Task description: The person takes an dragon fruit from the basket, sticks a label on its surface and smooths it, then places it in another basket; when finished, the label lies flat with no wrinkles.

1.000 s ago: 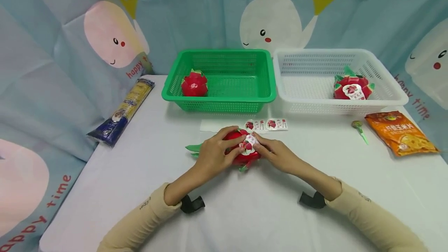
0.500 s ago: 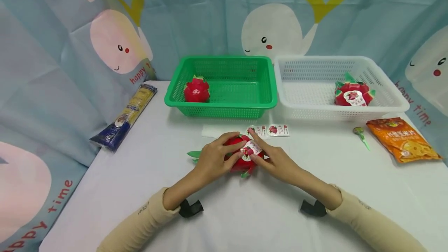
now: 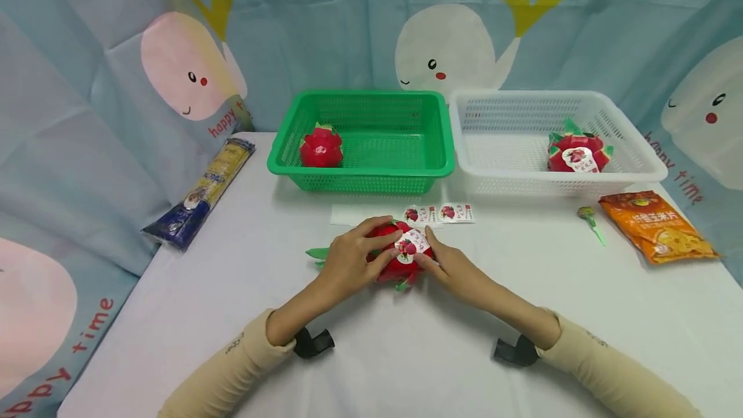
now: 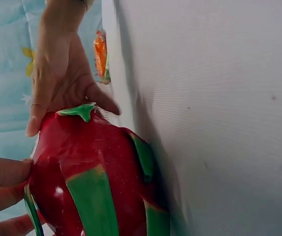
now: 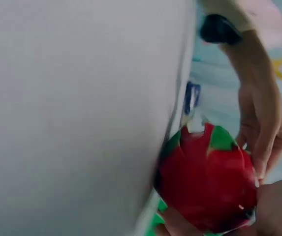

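Note:
A red dragon fruit (image 3: 398,271) with green scale tips lies on its side in the middle of the white table. On its upper face is a white sticker (image 3: 415,241) printed with dragon fruit. The left hand (image 3: 350,260) grips the fruit's left part, thumb and forefinger at the sticker's left edge. At the other end the right hand (image 3: 461,271) holds it, its thumb on the sticker's lower right and its forefinger stretched along the far side. In the right wrist view, fingers (image 5: 176,223) of the right hand curl against the fruit's side.
Behind the hands lies a backing strip with two stickers (image 3: 455,213). A green basket (image 3: 362,171) and a white basket (image 3: 557,176) stand farther back, one dragon fruit in each. A blue-and-yellow packet (image 3: 200,195) lies left; a lollipop (image 3: 589,219) and an orange snack bag (image 3: 658,228) lie right.
The right hand's fingers have slid outward over the sticker toward the fruit's right end. The left hand keeps its grip. The head view has shifted slightly.

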Tool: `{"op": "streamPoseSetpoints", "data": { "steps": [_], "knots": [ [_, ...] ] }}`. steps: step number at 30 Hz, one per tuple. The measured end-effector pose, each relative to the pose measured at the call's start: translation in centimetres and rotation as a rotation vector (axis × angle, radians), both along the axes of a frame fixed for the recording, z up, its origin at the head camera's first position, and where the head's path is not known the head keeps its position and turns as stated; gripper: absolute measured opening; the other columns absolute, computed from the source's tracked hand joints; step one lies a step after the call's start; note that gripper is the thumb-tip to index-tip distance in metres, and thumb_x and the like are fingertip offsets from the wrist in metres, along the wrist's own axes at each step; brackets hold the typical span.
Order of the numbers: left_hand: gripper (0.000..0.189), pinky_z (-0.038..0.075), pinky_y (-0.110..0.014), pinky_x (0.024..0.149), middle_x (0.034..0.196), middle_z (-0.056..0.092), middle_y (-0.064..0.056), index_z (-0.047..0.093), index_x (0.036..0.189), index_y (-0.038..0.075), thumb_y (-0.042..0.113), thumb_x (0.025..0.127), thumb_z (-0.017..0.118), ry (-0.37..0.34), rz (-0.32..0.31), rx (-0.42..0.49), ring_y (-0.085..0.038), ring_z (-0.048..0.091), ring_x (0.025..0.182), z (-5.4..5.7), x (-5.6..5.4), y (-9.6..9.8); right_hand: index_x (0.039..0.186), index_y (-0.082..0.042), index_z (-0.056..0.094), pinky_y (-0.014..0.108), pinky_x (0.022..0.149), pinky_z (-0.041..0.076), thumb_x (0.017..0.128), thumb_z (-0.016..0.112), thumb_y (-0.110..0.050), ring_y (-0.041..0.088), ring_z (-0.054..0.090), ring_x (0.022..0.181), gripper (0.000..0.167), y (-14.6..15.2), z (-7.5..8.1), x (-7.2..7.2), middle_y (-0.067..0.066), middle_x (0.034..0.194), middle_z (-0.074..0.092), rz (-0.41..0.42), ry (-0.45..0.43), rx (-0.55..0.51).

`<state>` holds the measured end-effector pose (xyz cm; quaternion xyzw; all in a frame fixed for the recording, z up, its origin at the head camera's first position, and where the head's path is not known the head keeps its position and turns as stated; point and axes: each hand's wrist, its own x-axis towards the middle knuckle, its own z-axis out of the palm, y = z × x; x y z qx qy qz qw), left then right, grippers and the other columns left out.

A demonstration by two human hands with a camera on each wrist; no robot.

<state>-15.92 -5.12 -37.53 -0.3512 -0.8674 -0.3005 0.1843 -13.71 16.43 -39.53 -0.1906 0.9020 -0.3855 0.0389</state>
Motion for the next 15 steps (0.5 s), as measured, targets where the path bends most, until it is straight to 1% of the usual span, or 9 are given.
{"op": "streamPoseSetpoints", "data": {
  "steps": [2, 3, 7, 8, 10, 12, 13, 14, 15],
  "knots": [
    [0.032, 0.054, -0.031, 0.077, 0.121, 0.061, -0.006, 0.068, 0.110, 0.012, 0.023, 0.080, 0.071, -0.010, -0.005, 0.003, -0.019, 0.062, 0.106, 0.0, 0.0, -0.1, 0.145, 0.003, 0.011, 0.047, 0.103, 0.036, 0.096, 0.046, -0.036, 0.033, 0.038, 0.131, 0.072, -0.3, 0.3, 0.3, 0.020, 0.145, 0.033, 0.009, 0.049, 0.060],
    [0.032, 0.054, -0.031, 0.077, 0.121, 0.061, -0.006, 0.068, 0.110, 0.011, 0.023, 0.080, 0.071, -0.014, -0.009, 0.004, -0.019, 0.061, 0.106, 0.0, 0.0, -0.1, 0.145, 0.002, 0.013, 0.047, 0.103, 0.036, 0.095, 0.047, -0.035, 0.033, 0.039, 0.130, 0.071, -0.4, 0.4, 0.4, 0.020, 0.144, 0.035, 0.004, 0.078, 0.075],
    [0.032, 0.054, -0.030, 0.076, 0.121, 0.061, -0.006, 0.069, 0.110, 0.011, 0.023, 0.080, 0.071, -0.027, -0.021, 0.024, -0.019, 0.062, 0.106, 0.2, -0.2, -0.2, 0.140, 0.003, 0.032, 0.044, 0.098, 0.042, 0.095, 0.049, -0.033, 0.029, 0.050, 0.122, 0.060, -0.6, 0.7, 0.3, 0.019, 0.134, 0.049, -0.010, 0.169, 0.103],
    [0.031, 0.054, -0.029, 0.074, 0.121, 0.061, -0.006, 0.069, 0.109, 0.012, 0.022, 0.080, 0.071, -0.034, -0.021, 0.032, -0.018, 0.063, 0.103, 0.2, -0.2, -0.3, 0.138, 0.003, 0.036, 0.041, 0.094, 0.046, 0.094, 0.050, -0.034, 0.027, 0.056, 0.115, 0.058, -0.6, 0.8, 0.3, 0.018, 0.125, 0.057, -0.015, 0.166, 0.112],
    [0.029, 0.053, -0.024, 0.068, 0.120, 0.062, -0.004, 0.070, 0.108, 0.012, 0.021, 0.080, 0.071, -0.062, -0.033, 0.059, -0.015, 0.064, 0.099, 0.1, -0.4, -0.5, 0.135, 0.001, 0.042, 0.035, 0.086, 0.050, 0.094, 0.049, -0.037, 0.021, 0.061, 0.101, 0.056, -0.4, 1.0, 0.1, 0.013, 0.109, 0.065, -0.006, 0.139, 0.138],
    [0.026, 0.050, -0.020, 0.062, 0.118, 0.063, -0.004, 0.071, 0.106, 0.011, 0.018, 0.080, 0.070, -0.105, -0.066, 0.106, -0.014, 0.064, 0.100, -0.1, -0.8, -0.9, 0.133, -0.002, 0.047, 0.032, 0.073, 0.049, 0.095, 0.046, -0.041, 0.017, 0.060, 0.087, 0.055, -0.1, 1.5, 0.0, 0.010, 0.098, 0.067, -0.013, 0.086, 0.192],
    [0.025, 0.051, -0.021, 0.063, 0.117, 0.064, -0.007, 0.070, 0.105, 0.008, 0.015, 0.081, 0.069, -0.149, -0.092, 0.146, -0.017, 0.064, 0.100, 0.3, -0.8, -1.1, 0.132, -0.004, 0.049, 0.030, 0.067, 0.047, 0.094, 0.045, -0.043, 0.015, 0.058, 0.082, 0.055, 0.1, 1.8, -0.1, 0.007, 0.093, 0.067, -0.020, 0.069, 0.221],
    [0.024, 0.052, -0.019, 0.065, 0.116, 0.065, -0.008, 0.070, 0.105, 0.006, 0.013, 0.082, 0.068, -0.200, -0.113, 0.191, -0.017, 0.064, 0.101, 0.3, -1.1, -1.4, 0.132, -0.006, 0.050, 0.031, 0.066, 0.046, 0.094, 0.044, -0.045, 0.015, 0.057, 0.081, 0.054, 0.3, 2.2, -0.2, 0.006, 0.091, 0.067, -0.031, 0.056, 0.250],
    [0.024, 0.054, -0.020, 0.068, 0.115, 0.065, -0.009, 0.070, 0.105, 0.004, 0.012, 0.082, 0.067, -0.259, -0.127, 0.241, -0.019, 0.063, 0.104, 0.3, -1.6, -1.8, 0.131, -0.007, 0.052, 0.031, 0.065, 0.046, 0.094, 0.044, -0.046, 0.016, 0.059, 0.084, 0.054, 0.4, 2.6, -0.4, 0.006, 0.097, 0.068, -0.037, 0.061, 0.272]
  ]
}}
